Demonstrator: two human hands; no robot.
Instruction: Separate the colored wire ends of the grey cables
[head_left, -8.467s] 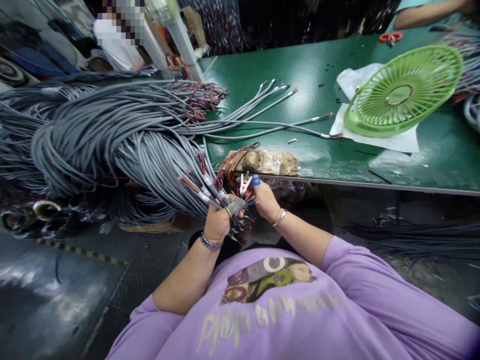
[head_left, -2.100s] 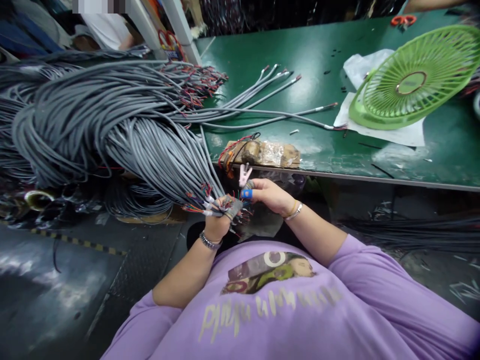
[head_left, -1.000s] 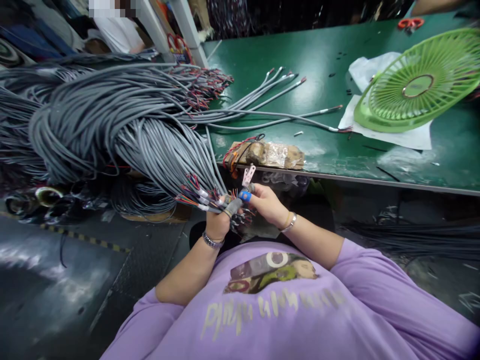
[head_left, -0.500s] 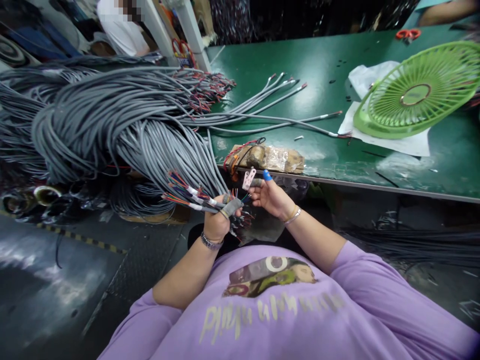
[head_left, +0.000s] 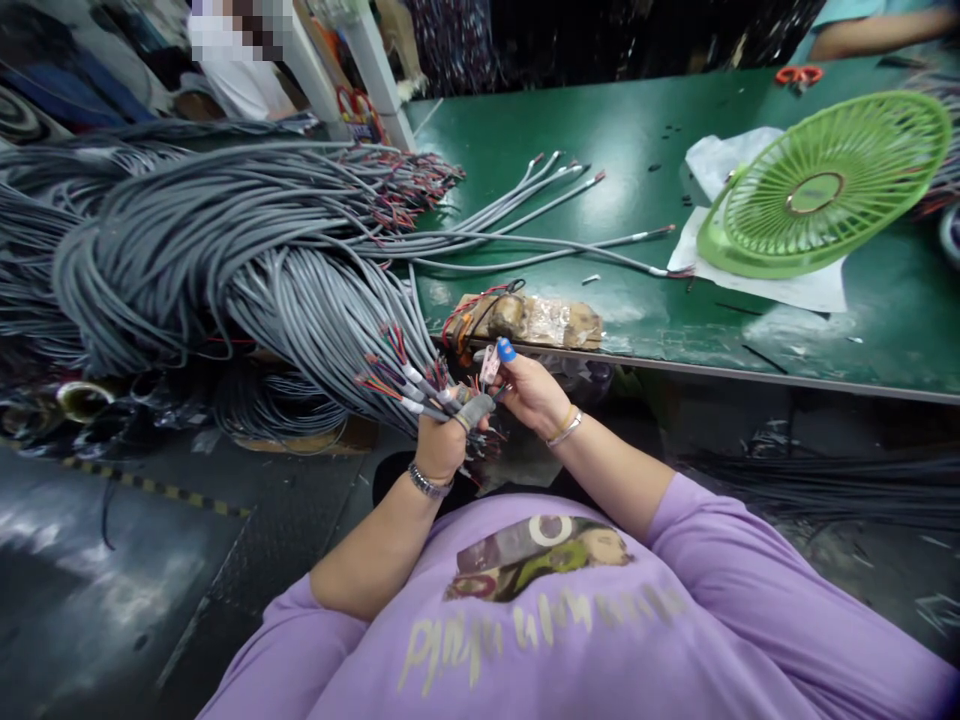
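Observation:
My left hand [head_left: 441, 440] is closed around the stripped ends of several grey cables [head_left: 409, 390], whose coloured inner wires fan out above my fist. A grey sleeve covers one finger. My right hand [head_left: 530, 390], a blue cap on its thumb, pinches a small pink cutter [head_left: 490, 364] right against those wire ends. Both hands hover just in front of the green table's edge [head_left: 675, 360]. The cables run back left into a large grey bundle [head_left: 210, 250].
A taped brown block with wires [head_left: 525, 320] sits at the table edge. Several finished cables [head_left: 540, 190] lie on the green top. A green fan grille [head_left: 821, 180] rests on white paper at right. Other people sit at the far left and far right.
My right hand, which had lifted away with its thumb raised, has come back down to the wire ends held by my left hand. The left hand has stayed closed on the cables.

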